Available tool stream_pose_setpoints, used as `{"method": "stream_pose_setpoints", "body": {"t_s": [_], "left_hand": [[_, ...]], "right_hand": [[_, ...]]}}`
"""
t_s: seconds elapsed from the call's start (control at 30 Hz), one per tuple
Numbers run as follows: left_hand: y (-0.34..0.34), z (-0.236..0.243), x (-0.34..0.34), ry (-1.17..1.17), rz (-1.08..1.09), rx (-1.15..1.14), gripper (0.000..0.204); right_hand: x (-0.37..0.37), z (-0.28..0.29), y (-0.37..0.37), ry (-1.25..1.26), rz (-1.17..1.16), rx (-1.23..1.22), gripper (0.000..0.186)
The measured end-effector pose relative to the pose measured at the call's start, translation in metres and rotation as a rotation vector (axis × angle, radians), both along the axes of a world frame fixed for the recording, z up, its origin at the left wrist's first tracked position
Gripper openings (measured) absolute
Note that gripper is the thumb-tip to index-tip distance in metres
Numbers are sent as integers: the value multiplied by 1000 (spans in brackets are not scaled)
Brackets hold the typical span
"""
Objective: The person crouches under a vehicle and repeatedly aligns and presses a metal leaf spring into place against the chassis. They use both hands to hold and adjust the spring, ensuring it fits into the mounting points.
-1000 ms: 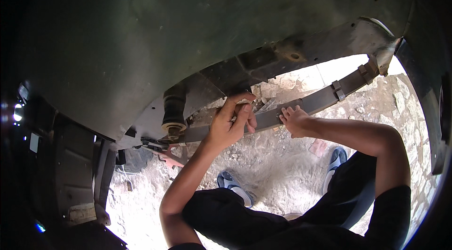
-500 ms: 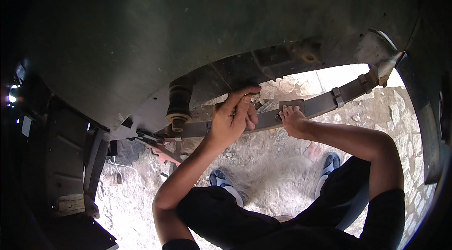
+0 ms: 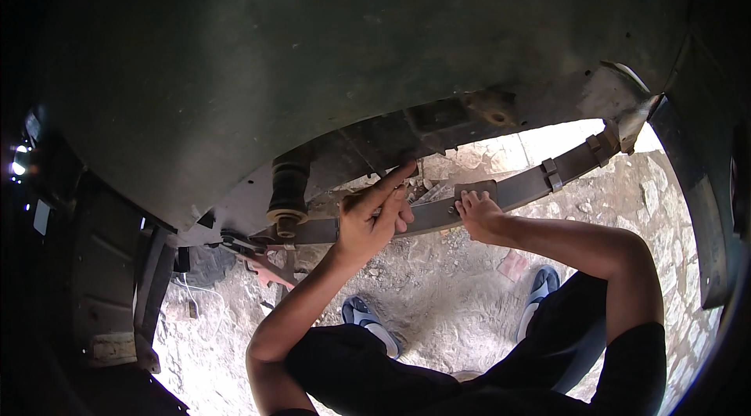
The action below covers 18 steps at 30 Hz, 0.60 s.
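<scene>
A dark leaf spring (image 3: 512, 190) runs in a curve below the vehicle body, with a square plate (image 3: 486, 186) on it. My right hand (image 3: 479, 219) is closed on the spring at this plate, fingertips on its top face. Left of it is my left hand (image 3: 369, 222), raised in front of the spring. Its index finger points up to the lower edge of the dark frame rail (image 3: 375, 142). The thumb and other fingers are curled together; whether something small is between them is hidden.
A ribbed rubber bump stop (image 3: 289, 193) hangs left of my left hand. Metal clips (image 3: 552, 175) band the spring's right part. The green body panel (image 3: 352, 32) arches overhead. A reddish metal part (image 3: 266, 269) and a white cable (image 3: 190, 295) lie lower left, above stony ground.
My left hand's index finger has straightened, and its thumb has drawn back toward the curled fingers. My right hand keeps its place on the plate. The whole view has shifted slightly.
</scene>
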<state>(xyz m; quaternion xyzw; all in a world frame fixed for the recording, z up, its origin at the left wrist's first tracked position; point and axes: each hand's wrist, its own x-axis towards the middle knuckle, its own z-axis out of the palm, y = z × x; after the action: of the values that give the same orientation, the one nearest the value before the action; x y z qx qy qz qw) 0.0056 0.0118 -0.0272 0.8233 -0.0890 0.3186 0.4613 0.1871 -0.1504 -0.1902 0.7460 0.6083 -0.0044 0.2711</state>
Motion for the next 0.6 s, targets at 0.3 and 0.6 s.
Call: {"method": "stream_pose_setpoints", "body": {"t_s": [0.3,0.6], "left_hand": [[4,11,5,-131,51,439,49],[1,8,0,-19,73,176,34]], "right_hand": [[1,-2,1,16,-8,-11,92],[1,2,2,30,-19,-3,92]]}}
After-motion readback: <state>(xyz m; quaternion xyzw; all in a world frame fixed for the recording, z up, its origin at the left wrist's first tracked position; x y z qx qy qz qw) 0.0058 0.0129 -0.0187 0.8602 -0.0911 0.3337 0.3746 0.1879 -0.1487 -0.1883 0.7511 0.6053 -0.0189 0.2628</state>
